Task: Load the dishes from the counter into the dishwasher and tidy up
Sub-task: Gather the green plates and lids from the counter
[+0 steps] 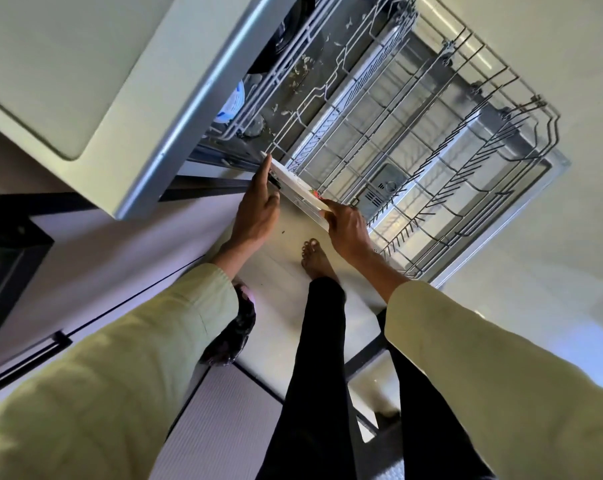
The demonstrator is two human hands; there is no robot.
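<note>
Head view: both hands (258,209) (348,230) grip a white plate (293,183) beside the rack (414,140); no writing legible.

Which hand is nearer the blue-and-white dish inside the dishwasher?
Left. The left hand holds the white plate's upper end, just below the blue-and-white dish. The right hand grips the plate's lower end, farther away.

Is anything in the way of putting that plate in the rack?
Nothing visible. Both hands, left and right, hold the plate on edge at the rack's near side, and the slots beside it look empty.
</note>
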